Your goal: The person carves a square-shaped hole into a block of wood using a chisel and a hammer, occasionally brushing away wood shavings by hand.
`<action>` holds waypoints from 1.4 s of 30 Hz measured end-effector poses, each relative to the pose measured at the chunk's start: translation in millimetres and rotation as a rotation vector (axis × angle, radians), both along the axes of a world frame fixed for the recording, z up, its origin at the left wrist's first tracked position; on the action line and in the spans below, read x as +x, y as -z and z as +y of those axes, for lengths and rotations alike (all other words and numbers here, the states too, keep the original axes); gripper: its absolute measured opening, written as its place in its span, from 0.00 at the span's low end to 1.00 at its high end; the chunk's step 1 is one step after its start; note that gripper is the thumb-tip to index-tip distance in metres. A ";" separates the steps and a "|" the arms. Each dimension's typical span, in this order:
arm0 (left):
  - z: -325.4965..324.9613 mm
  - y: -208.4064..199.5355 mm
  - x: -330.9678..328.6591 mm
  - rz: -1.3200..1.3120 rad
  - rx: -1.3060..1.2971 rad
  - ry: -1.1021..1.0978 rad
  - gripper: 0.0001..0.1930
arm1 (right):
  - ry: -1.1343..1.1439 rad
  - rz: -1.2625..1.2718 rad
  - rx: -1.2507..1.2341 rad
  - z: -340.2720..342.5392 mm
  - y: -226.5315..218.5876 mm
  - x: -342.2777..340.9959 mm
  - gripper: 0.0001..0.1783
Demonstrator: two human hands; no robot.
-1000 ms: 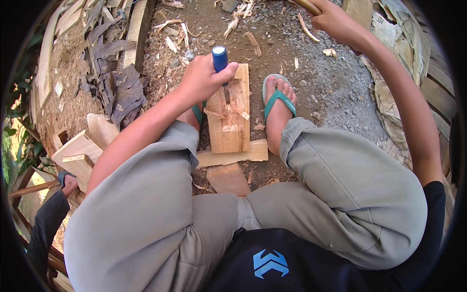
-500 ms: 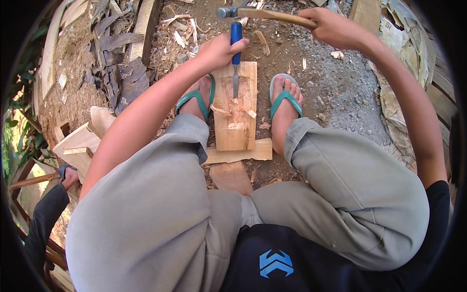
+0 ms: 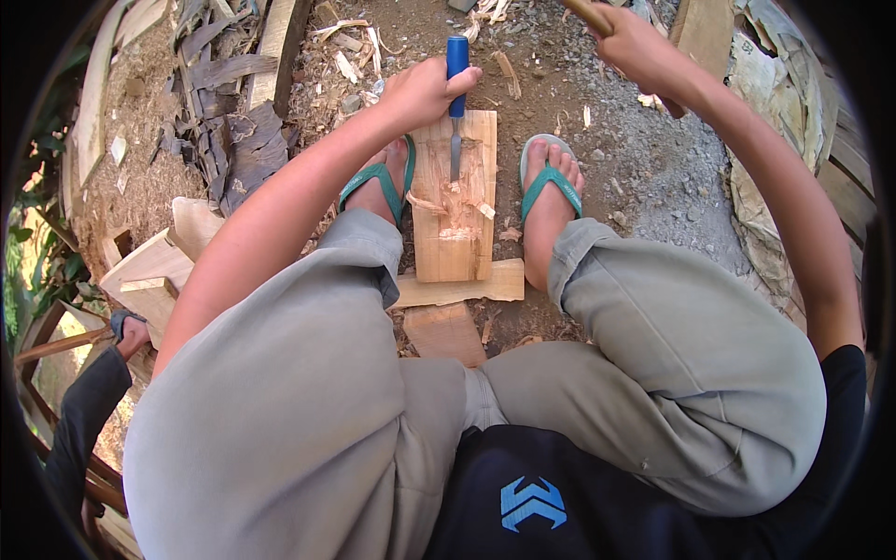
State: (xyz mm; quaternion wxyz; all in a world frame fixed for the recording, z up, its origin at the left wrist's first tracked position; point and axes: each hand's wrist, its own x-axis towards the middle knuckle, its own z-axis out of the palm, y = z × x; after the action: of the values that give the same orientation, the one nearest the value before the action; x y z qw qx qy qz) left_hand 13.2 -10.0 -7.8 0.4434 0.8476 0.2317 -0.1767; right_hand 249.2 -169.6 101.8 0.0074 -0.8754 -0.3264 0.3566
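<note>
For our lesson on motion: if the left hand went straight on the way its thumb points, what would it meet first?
The wood chip on the ground lies first in line, but the left hand, holding the chisel, looks raised and might pass above.

Shows dark grey, ragged, bark-like sheets (image 3: 257,157) heaped on the brown earthen ground (image 3: 551,84) toward its left edge, beside a long, pale, squared timber (image 3: 280,47). Has loose grey gravel (image 3: 677,187) inside the ground's right edge, crumpled greyish-white sheeting (image 3: 775,84) along that edge, green leaves (image 3: 70,266) beyond the left.
</note>
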 end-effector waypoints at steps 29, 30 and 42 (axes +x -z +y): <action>-8.6 -34.8 -41.0 -0.289 -0.185 -0.077 0.27 | 0.010 -0.047 0.008 44.4 -97.8 -1.2 0.19; -7.3 -36.2 -42.2 -0.285 -0.190 -0.069 0.27 | -0.017 0.011 0.040 43.5 -102.9 -6.0 0.20; 12.9 8.9 -21.6 -0.101 -0.127 -0.149 0.31 | -0.020 0.152 0.197 14.0 -17.2 -25.9 0.15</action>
State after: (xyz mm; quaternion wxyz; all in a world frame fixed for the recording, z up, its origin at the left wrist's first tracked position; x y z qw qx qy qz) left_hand -8.4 2.8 -16.7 0.5193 0.8061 0.2596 -0.1146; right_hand 223.4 -155.6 119.0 0.1146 -0.8376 -0.3669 0.3881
